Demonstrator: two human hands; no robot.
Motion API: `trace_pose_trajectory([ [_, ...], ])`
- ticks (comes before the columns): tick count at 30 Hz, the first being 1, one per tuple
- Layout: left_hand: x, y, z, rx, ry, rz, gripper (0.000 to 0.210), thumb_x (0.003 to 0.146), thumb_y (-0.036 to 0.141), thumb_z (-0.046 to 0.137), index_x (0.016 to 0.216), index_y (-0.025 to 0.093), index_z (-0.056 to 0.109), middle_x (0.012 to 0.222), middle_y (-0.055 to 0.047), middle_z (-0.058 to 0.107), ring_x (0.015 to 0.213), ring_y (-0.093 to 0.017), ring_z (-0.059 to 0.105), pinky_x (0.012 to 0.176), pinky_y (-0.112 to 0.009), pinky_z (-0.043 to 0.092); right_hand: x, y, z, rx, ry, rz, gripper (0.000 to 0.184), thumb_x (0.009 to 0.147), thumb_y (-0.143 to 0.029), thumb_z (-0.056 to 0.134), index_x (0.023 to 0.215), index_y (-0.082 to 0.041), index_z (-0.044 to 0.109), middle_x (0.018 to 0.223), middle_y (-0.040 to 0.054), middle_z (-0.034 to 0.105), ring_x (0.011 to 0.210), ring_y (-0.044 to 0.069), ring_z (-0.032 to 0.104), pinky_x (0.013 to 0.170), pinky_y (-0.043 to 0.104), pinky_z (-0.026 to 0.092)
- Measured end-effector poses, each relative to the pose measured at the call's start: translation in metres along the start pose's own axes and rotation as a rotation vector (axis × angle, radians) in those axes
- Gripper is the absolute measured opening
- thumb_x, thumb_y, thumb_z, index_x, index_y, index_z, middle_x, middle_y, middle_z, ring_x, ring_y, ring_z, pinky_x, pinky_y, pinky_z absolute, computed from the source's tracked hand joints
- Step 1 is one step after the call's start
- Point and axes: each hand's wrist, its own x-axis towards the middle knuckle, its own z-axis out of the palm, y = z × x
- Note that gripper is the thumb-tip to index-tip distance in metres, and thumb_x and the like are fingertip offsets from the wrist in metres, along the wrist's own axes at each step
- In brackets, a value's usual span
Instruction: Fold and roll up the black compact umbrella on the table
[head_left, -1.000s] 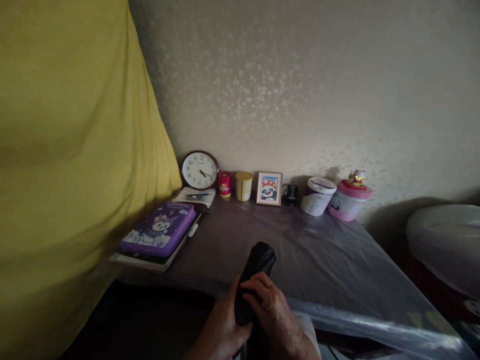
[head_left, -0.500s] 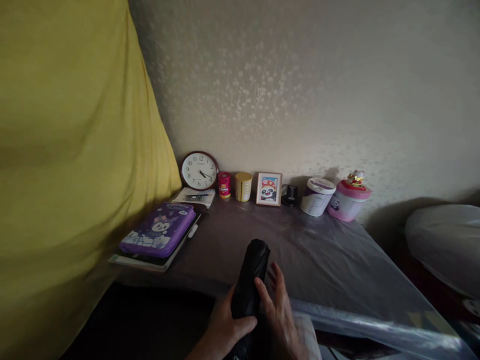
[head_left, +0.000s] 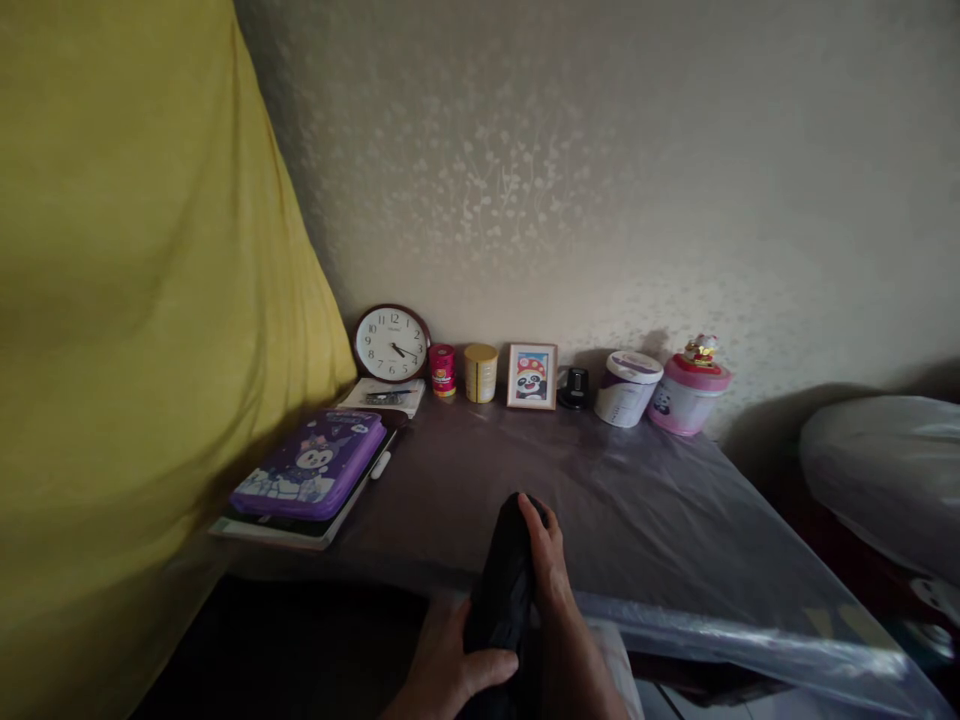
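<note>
Left fingers (head_left: 491, 667) and right fingers (head_left: 537, 535) clasp a black bundle (head_left: 501, 590).

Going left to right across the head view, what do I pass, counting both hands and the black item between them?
Yellow cloth → purple cartoon case → left hand → what looks like a folded black umbrella → right hand → purple-and-white tub → pink-and-white tub → pale bundle.

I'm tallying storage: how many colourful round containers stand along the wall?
4, left to right: magenta can beside the round white clock, yellow tin next, purple-white tub past the framed panda picture, pink-white tub at the row's right end.
</note>
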Motion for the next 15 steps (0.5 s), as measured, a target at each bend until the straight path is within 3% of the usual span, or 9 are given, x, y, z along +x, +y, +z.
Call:
trace_pose_trajectory([
  [4,-0.002,0.002,-0.001,-0.041,-0.108,-0.013,0.063,0.060,0.038,0.074,0.114,0.018,0.050,0.076,-0.001,0.067,0.060,-0.019,0.065,0.055,-0.029,0.049,0.008,0.002,0.003,0.071,0.013,-0.015,0.053,0.061,-0.054,0.071,0.099,-0.017,0.062,0.074,0.0021,0.069,0.068,0.021,0.065,0.057,0.027,0.051],
  [7,-0.002,0.002,-0.001,0.000,-0.070,-0.011,0.068,0.066,0.051,0.070,0.121,0.019,0.045,0.071,0.000,0.067,0.053,-0.016,0.062,0.048,-0.025,0.045,0.016,0.002,0.003,0.069,0.069,-0.059,0.052,0.061,-0.054,0.072,0.096,-0.017,0.062,0.073,0.0022,0.069,0.069,0.021,0.066,0.059,0.027,0.051],
  [12,0.001,0.002,-0.003,-0.018,-0.009,-0.052,0.070,0.068,0.061,0.064,0.120,0.017,0.047,0.058,0.002,0.063,0.047,-0.014,0.060,0.044,-0.021,0.042,0.024,0.006,-0.004,-0.103,0.004,-0.189,0.052,0.072,-0.058,0.061,0.104,-0.018,0.062,0.098,0.0065,0.069,0.094,0.025,0.063,0.081,0.032,0.050],
  [15,0.005,0.003,-0.005,-0.031,0.027,-0.073,0.075,0.067,0.064,0.063,0.119,0.013,0.046,0.053,0.001,0.062,0.043,-0.015,0.058,0.039,-0.022,0.040,0.021,0.007,-0.010,-0.229,0.061,-0.413,0.057,0.073,-0.055,0.061,0.115,-0.017,0.056,0.117,0.0111,0.062,0.111,0.028,0.055,0.095,0.041,0.043],
])
